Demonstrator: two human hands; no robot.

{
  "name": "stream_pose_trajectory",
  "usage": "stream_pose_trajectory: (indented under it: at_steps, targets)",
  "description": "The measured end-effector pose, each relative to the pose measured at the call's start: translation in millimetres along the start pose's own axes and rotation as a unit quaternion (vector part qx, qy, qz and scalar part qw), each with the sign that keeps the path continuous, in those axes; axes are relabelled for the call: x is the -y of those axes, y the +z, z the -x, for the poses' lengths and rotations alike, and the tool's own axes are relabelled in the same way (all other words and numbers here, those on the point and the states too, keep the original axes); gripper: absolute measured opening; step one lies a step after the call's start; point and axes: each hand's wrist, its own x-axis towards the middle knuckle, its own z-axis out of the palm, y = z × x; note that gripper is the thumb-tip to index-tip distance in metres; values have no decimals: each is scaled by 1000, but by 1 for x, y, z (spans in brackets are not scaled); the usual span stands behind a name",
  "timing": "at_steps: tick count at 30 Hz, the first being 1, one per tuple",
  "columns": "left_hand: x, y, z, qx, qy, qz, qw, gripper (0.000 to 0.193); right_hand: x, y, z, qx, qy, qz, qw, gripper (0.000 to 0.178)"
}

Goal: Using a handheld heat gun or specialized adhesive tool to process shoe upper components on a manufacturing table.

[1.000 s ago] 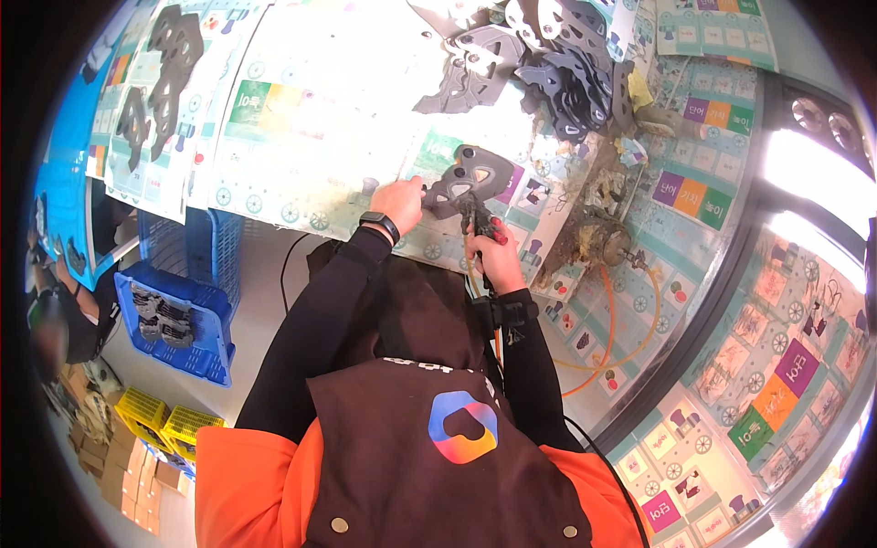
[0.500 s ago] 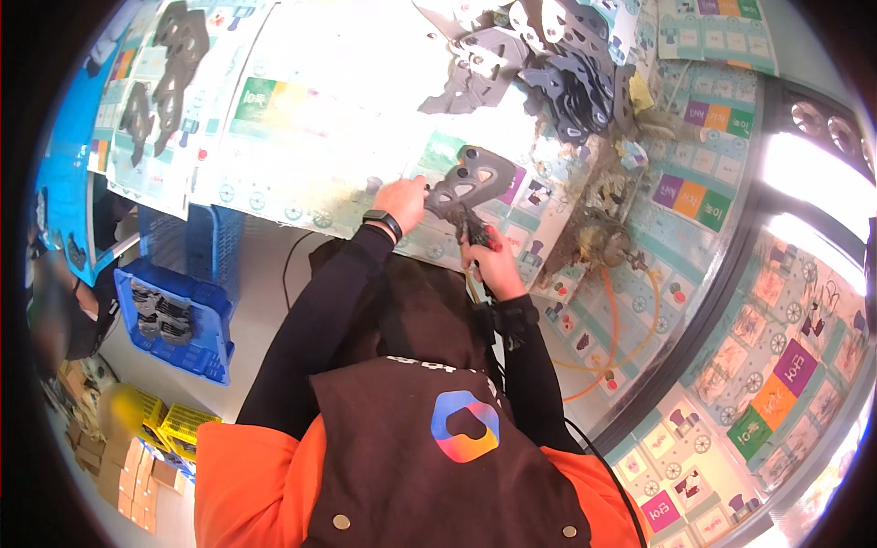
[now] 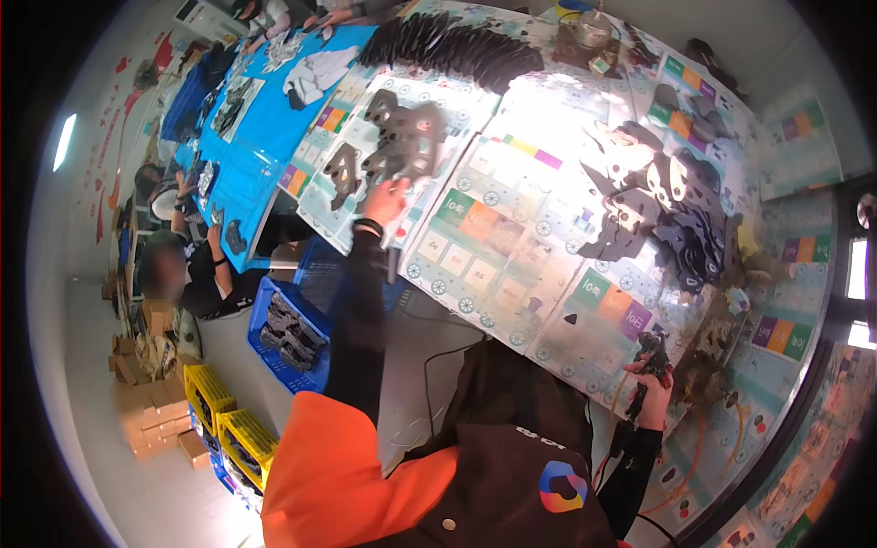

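Note:
At the far end of my left arm, my left hand (image 3: 384,206) is closed on the near end of a flat grey cut-out piece (image 3: 422,132), which is smeared by motion. Beneath and beside that piece lie similar grey cut-outs (image 3: 342,175) on the printed sheet at the left of the table. My right hand (image 3: 651,402) is wrapped round a dark, residue-coated hand gun (image 3: 654,354) with some red on it, held by the table's near right edge. A small dark triangular scrap (image 3: 571,319) lies on the sheet left of the gun.
A heap of dark cut-out pieces (image 3: 685,228) lies at the right; a long row of dark pieces (image 3: 448,50) spans the back. Orange hose (image 3: 699,447) loops at the right. Blue crate (image 3: 274,352) and yellow crates (image 3: 208,395) stand left. Other people sit along the blue table (image 3: 251,155).
My left hand has carried the grey piece from in front of me to the left sheet. My right hand stays with the gun at the right. The view has swung left.

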Motion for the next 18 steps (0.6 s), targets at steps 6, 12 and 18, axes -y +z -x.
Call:
stream_pose_trajectory:
  at_steps: [6,12,18]
  targets:
    - [-20,135,4,47,9,-70,996,62,-14,-2,6,-24,-12,-7,1000,37]
    - [-115,339,89,74,218,-121,966,58,-13,6,3,9,39,-8,999,38]
    - [-163,400,78,82,290,-300,905,56,-13,-5,25,-30,40,-18,999,39]
